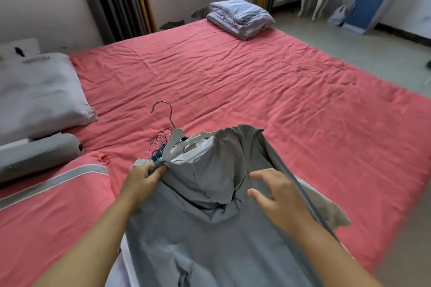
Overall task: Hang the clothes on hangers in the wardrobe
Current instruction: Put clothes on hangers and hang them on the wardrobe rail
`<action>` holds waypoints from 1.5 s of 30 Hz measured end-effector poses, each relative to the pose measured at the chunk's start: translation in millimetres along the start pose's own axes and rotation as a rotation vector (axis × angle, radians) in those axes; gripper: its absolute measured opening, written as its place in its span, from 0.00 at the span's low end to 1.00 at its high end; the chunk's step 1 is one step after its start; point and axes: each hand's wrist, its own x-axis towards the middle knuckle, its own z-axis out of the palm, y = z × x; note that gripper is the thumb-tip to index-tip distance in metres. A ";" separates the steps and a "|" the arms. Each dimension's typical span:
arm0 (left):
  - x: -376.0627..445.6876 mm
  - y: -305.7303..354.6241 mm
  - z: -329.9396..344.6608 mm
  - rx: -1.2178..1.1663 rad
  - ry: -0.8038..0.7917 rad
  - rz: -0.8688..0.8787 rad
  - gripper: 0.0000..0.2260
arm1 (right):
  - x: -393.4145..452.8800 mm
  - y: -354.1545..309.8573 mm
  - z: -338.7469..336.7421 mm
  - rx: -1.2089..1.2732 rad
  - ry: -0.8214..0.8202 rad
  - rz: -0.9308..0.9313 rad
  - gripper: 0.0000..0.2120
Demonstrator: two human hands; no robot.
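Garment (210, 216), grey, lies at the near edge of the bed (233, 81), long axis toward the person. Left hand (142, 178) pinches its shoulder over a white hanger (173, 142), hook pointing away. Right hand (277, 196) rests spread on the cloth. Wide red sheet beyond; folded quilt (240, 18) at the far corner.

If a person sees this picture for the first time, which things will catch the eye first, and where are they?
First comes the wide pink bedsheet that fills most of the view. In the near centre, a grey garment is spread out; the left hand pinches its edge beside a white hanger, and the right hand rests open on the cloth. A folded striped quilt lies at the bed's far corner.
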 end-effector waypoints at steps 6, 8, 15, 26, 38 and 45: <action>15.9 -47.2 37.1 0.112 -0.049 -0.147 0.14 | 14.7 15.3 26.0 0.013 -0.052 0.060 0.15; 18.3 -58.3 43.2 0.128 -0.102 -0.199 0.05 | 15.0 17.9 30.4 0.014 -0.063 0.076 0.14; 0.3 -27.7 43.1 0.305 -0.053 -0.052 0.15 | 1.0 15.1 27.2 -0.041 -0.124 0.087 0.18; -128.9 95.3 77.2 0.403 -0.395 0.333 0.13 | -112.2 16.4 -23.3 -0.075 -0.076 0.202 0.13; -328.8 179.1 101.2 0.520 -0.650 0.762 0.14 | -390.8 -7.1 -59.8 -0.002 0.141 0.577 0.12; -487.1 229.0 122.7 0.521 -0.849 1.101 0.14 | -595.5 -33.5 -57.2 0.002 0.522 0.891 0.26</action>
